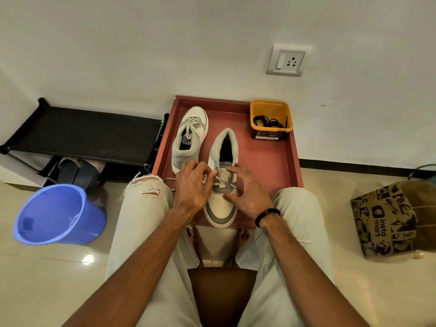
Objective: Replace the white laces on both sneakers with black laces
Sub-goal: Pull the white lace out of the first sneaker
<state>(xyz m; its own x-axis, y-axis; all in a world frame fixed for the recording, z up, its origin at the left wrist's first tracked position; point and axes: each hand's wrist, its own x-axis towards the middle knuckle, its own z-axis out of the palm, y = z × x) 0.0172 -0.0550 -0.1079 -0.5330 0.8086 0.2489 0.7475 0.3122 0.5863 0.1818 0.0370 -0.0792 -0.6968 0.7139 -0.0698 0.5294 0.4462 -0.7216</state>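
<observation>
Knees flanking tray; bucket left.

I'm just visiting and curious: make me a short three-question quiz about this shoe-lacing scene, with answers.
1. True or false: the black laces lie in the yellow tub.
2. Which sneaker is being worked on? A) the far sneaker B) the near sneaker C) neither
3. Fill in: the blue bucket stands on the floor, outside the red ____.

Key:
1. True; they are coiled inside it, at the tray's far right corner.
2. B; the left hand pinches its white lace, while the right hand steadies the shoe. The far sneaker is still tied.
3. tray
</observation>
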